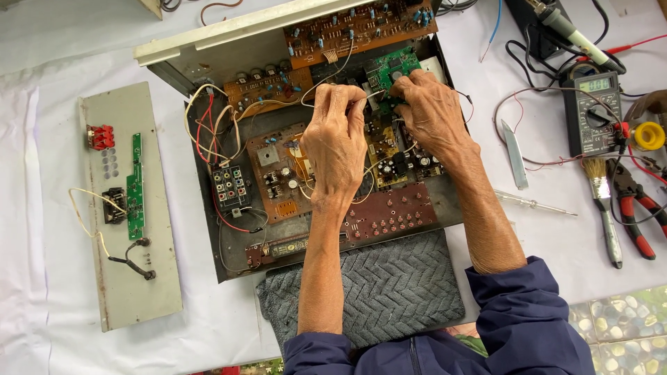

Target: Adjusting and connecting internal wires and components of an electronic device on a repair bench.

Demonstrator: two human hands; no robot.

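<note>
An opened metal chassis lies in front of me, filled with brown circuit boards and bundled wires. My left hand hovers over the middle of it, fingertips pinching a thin pale wire near the top. My right hand rests beside it, fingers closed on a small green circuit board at the chassis's upper right. Both forearms reach in from dark blue sleeves.
A grey panel with a green strip board and red terminals lies left. On the right are a multimeter, soldering iron, brush, red-handled pliers, a screwdriver and solder spool. A grey cloth sits below.
</note>
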